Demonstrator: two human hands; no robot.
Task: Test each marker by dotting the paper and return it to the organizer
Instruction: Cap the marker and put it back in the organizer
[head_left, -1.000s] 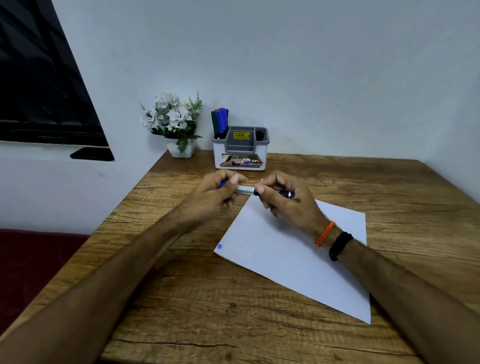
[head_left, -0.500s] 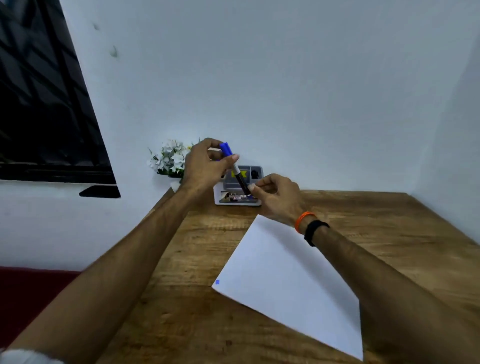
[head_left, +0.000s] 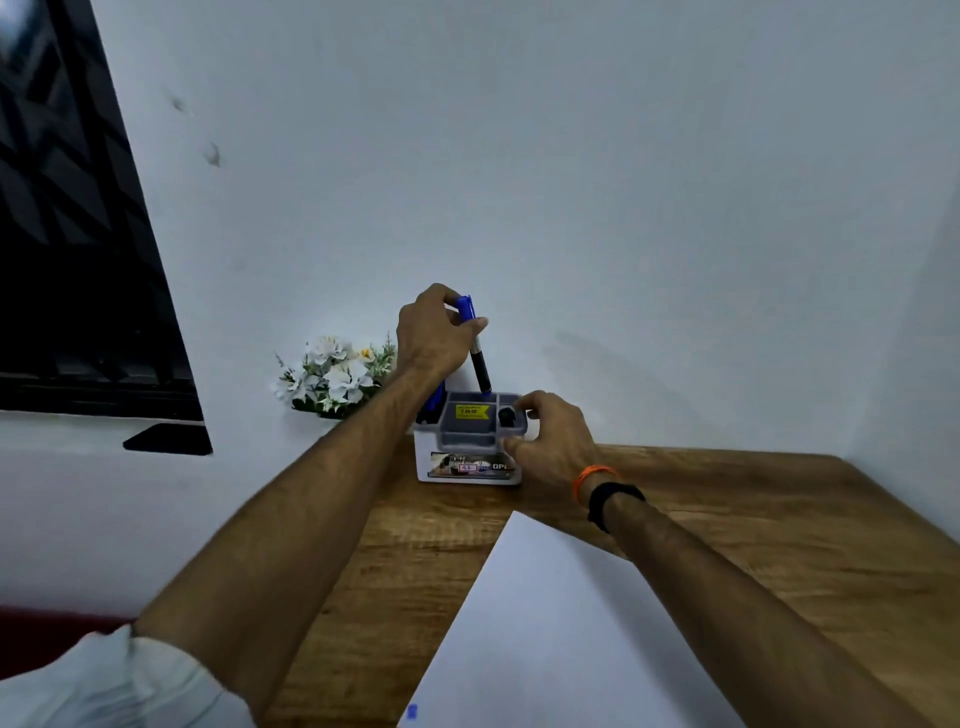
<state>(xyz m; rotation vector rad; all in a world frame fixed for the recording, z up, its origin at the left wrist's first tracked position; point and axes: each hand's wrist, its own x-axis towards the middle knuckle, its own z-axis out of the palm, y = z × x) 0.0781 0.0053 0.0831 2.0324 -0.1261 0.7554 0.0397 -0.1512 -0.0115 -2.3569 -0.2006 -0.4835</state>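
Marker first: the blue-capped marker with a black barrel (head_left: 477, 347) hangs nearly upright, cap up, its lower end just above the rear compartments of the grey-and-white plastic organizer (head_left: 470, 440) at the tabletop's far edge by the wall. The left hand (head_left: 434, 335) pinches it near the cap between thumb and curled fingers. The right hand (head_left: 553, 439), fingers loosely curled, touches the organizer's right side. Judged best: lower it straight down while the box is steadied. A blue dot (head_left: 412, 711) marks the white paper sheet (head_left: 561, 639).
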